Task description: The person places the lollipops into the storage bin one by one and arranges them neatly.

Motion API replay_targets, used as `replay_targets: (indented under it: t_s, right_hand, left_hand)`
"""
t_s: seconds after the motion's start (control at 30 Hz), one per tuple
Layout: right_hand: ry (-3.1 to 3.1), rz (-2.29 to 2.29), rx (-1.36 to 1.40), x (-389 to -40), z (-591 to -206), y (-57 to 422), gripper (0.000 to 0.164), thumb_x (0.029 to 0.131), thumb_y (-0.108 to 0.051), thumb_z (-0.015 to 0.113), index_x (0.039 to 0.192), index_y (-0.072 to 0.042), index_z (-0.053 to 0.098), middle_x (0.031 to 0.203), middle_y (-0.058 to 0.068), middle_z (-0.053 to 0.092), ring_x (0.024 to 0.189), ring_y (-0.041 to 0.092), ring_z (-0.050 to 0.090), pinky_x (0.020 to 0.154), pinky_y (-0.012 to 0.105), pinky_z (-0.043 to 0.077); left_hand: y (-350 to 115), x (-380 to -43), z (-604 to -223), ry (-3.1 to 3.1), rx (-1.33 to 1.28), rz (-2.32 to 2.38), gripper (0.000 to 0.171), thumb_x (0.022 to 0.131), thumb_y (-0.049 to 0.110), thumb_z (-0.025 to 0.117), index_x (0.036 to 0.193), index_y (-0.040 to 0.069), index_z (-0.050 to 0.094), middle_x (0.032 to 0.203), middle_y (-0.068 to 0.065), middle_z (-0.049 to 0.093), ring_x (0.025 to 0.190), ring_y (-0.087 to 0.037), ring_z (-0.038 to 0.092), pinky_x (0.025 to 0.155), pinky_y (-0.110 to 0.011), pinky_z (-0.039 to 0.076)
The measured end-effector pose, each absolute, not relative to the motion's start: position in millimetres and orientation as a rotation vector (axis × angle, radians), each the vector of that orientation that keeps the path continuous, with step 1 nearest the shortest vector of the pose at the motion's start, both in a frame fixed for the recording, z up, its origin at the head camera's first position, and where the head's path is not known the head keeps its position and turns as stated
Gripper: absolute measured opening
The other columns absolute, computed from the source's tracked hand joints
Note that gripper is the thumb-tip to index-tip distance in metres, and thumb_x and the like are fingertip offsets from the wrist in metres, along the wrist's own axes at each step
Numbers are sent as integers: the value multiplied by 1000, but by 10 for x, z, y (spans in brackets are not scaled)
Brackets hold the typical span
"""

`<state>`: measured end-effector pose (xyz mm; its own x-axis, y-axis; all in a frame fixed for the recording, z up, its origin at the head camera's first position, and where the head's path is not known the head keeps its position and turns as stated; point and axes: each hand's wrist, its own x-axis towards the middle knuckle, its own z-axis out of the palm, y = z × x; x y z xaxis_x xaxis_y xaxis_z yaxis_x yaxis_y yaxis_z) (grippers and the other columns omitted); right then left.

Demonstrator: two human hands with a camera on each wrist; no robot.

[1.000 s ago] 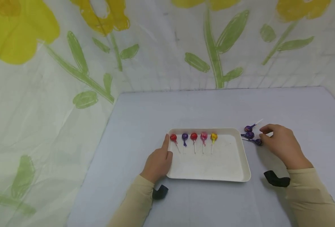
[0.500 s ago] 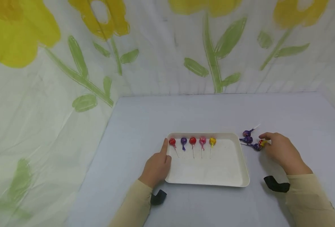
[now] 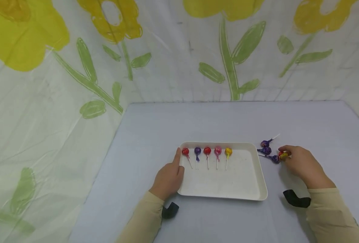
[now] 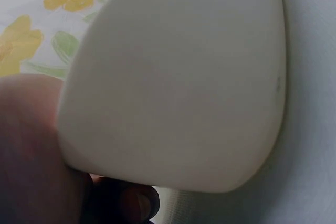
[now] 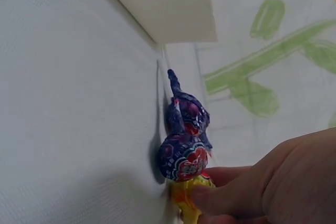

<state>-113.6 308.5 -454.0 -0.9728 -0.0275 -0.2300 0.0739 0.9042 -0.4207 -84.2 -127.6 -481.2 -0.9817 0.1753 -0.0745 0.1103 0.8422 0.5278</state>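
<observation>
Right of the white tray [image 3: 228, 184], the right hand [image 3: 304, 166] pinches a shiny yellow-and-red lollipop [image 3: 283, 155] beside purple lollipops [image 3: 266, 150]; the left hand [image 3: 167, 178] touches the tray, index finger straight. Pale counter [image 3: 222, 222], flowered sheet [image 3: 170, 71] behind.

In the head view, we find the print on the loose purple lollipops [image 3: 265, 151] too small to read. The right hand [image 3: 302, 167] partly hides the yellow lollipop [image 5: 181, 194] it pinches; the left wrist view's edges crop the white tray [image 4: 173, 87] and left hand [image 3: 168, 176].
</observation>
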Motion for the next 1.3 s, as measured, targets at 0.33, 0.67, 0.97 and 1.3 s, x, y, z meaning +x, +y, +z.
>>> replay_targets:
  t_s: [0.33,0.67,0.97,1.3]
  right_hand:
    - [2858,-617,25,-1118,-4546,3087,42,93,-1,53,133,11,60,128,45,56,112,61,56,80,63,50]
    - [2897,-622,94,-1093,-4502,3082,37,98,-7,54,130,12,59,127,46,55,112,61,55,82,66,49]
    - [2921,-652,122,-1073,-4454,3026,39,102,-16,60,130,12,59,119,39,62,98,50,62,70,54,50]
    - [2932,-680,129,-1091,-4399,2903,42,103,-22,59,126,14,61,114,35,66,92,44,64,65,46,50]
  left_hand:
    - [-1268,-828,-4784,2908,231,830,65,105,19,44,166,2,27,58,2,40,52,-15,35,53,-31,31]
    - [-1265,-832,-4808,2912,228,827,65,105,19,44,166,3,27,57,3,39,51,-14,34,52,-31,30]
    - [-1262,-835,-4781,2901,222,827,65,105,20,44,166,3,26,58,2,39,52,-14,34,52,-31,30]
    - [-1262,-838,-4790,2912,214,810,66,105,20,44,166,4,27,58,2,39,52,-15,35,52,-32,30]
